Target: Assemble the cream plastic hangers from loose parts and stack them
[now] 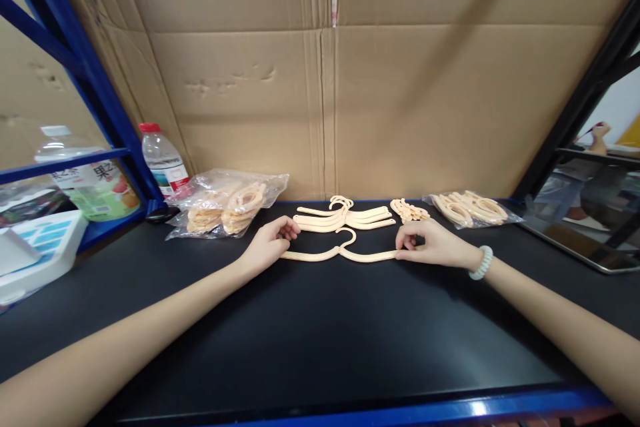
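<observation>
On the black tabletop [320,333] a single cream plastic hanger [340,252] lies flat, hook pointing away from the person, and both hands hold it by its tips. The left hand [270,245] has its fingers curled closed over the hanger's left end, the right hand [430,243] — a pale bead bracelet [482,263] at its wrist — pinches the right end between thumb and fingertips. Just behind it lies a small stack of matching hangers [345,217], and beside that, to the right, a little heap of cream clips [409,210]. Two clear plastic bags of cream parts sit at either side — one bag [230,203] on the left, another bag [473,208] on the right. A water bottle [164,160] stands by the blue rack post [100,100], before the cardboard wall [330,80].
</observation>
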A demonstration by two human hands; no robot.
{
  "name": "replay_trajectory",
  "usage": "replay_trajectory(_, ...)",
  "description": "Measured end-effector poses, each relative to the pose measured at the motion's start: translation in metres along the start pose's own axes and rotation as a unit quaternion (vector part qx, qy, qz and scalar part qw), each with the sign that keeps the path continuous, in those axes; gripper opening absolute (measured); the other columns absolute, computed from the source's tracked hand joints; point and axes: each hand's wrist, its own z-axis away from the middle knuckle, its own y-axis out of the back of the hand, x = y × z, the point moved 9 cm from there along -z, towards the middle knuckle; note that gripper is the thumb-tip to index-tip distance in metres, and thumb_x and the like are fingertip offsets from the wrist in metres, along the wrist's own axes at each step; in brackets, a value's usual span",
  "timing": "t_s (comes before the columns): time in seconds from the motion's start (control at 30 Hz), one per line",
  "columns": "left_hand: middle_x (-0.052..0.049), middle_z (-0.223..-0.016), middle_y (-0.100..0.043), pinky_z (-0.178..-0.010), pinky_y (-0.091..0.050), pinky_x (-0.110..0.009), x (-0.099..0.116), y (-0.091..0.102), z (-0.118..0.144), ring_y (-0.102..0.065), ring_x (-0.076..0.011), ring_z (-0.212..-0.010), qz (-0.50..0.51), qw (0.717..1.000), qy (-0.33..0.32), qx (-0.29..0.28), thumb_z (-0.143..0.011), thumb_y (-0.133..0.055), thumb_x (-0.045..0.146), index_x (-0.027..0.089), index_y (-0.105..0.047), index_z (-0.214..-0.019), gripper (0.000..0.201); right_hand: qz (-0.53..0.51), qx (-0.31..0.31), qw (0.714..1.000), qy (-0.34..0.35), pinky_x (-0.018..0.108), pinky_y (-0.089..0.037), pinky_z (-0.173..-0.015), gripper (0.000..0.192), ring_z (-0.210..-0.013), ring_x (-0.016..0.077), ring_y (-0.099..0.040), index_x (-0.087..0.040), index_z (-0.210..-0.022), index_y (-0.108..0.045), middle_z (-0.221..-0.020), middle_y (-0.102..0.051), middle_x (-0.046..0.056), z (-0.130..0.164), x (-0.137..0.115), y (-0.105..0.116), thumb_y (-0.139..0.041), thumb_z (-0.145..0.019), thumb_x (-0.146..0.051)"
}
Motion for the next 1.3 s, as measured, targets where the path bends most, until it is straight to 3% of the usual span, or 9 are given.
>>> replay_trajectory(0.33,-0.001,-0.072,-0.059,-0.063,-0.044,-0.029,-0.001,0.001,0.0,-0.056,-0.0178,-0.071,-0.035,0.999,-0.012,0.01,-0.053,-0.043,0.013,0.018,-0.058,-0.077,0.029,-0.007,0.022,1.0,-0.004,0.025,-0.041,-0.054,0.025,-0.054,0.0123,-0.05,-0.017,-0.073,-0.063,-0.058,-0.056,0.0,-0.001,-0.004,0.002,-0.06,-0.082,-0.04)
replay_trajectory(0.57,-0.002,-0.082,-0.06,-0.072,-0.045,-0.033,0.01,0.007,0.0,-0.057,-0.0204,-0.08,-0.089,0.994,-0.05,0.029,-0.064,-0.051,0.017,0.019,-0.059,-0.082,0.02,0.056,0.222,0.97,-0.085,0.026,-0.043,-0.053,0.027,-0.056,0.0151,-0.056,-0.018,-0.073,-0.063,-0.064,-0.065,0.004,0.011,0.044,0.06,-0.052,-0.083,-0.04)
replay_trajectory(0.67,-0.004,-0.09,-0.062,-0.082,-0.044,-0.037,0.017,0.01,-0.004,-0.056,-0.0226,-0.089,-0.141,0.984,-0.1,0.036,-0.069,-0.053,0.02,0.021,-0.06,-0.087,0.018,0.101,0.255,0.954,-0.122,0.027,-0.044,-0.052,0.024,-0.054,0.0158,-0.057,-0.018,-0.073,-0.065,-0.062,-0.066,0.003,0.017,0.071,0.075,-0.053,-0.081,-0.037)
replay_trajectory(0.83,-0.007,-0.097,-0.064,-0.084,-0.045,-0.038,0.011,0.012,-0.013,-0.059,-0.0236,-0.093,-0.179,0.975,-0.125,0.039,-0.081,-0.05,0.029,0.02,-0.062,-0.095,0.02,0.143,0.236,0.957,-0.088,0.033,-0.048,-0.063,0.022,-0.066,0.0199,-0.061,-0.019,-0.077,-0.067,-0.072,-0.07,0.006,0.014,0.084,0.072,-0.051,-0.082,-0.033)
replay_trajectory(1.0,-0.008,-0.106,-0.067,-0.091,-0.044,-0.039,0.011,0.008,-0.016,-0.059,-0.0243,-0.101,-0.182,0.974,-0.137,0.015,-0.084,-0.05,0.033,0.021,-0.063,-0.101,0.025,0.198,0.193,0.961,-0.019,0.043,-0.046,-0.083,0.024,-0.091,0.0273,-0.058,-0.019,-0.099,-0.068,-0.095,-0.07,0.01,0.002,0.069,0.056,-0.052,-0.084,-0.027)
replay_trajectory(1.17,-0.008,-0.104,-0.069,-0.092,-0.044,-0.04,0.019,0.0,-0.018,-0.061,-0.0242,-0.098,-0.199,0.966,-0.163,-0.015,-0.083,-0.051,0.033,0.021,-0.066,-0.097,0.024,0.238,0.116,0.964,0.021,0.042,-0.046,-0.085,0.029,-0.095,0.0267,-0.056,-0.021,-0.107,-0.067,-0.103,-0.068,0.01,-0.009,0.061,0.033,-0.046,-0.088,-0.017)
replay_trajectory(1.3,-0.007,-0.099,-0.068,-0.091,-0.044,-0.04,0.022,-0.004,-0.02,-0.06,-0.0244,-0.096,-0.222,0.959,-0.176,-0.025,-0.08,-0.054,0.029,0.022,-0.068,-0.09,0.019,0.225,0.106,0.968,0.02,0.042,-0.047,-0.082,0.03,-0.093,0.0268,-0.057,-0.02,-0.104,-0.068,-0.098,-0.069,0.01,-0.012,0.063,0.029,-0.045,-0.086,-0.011)
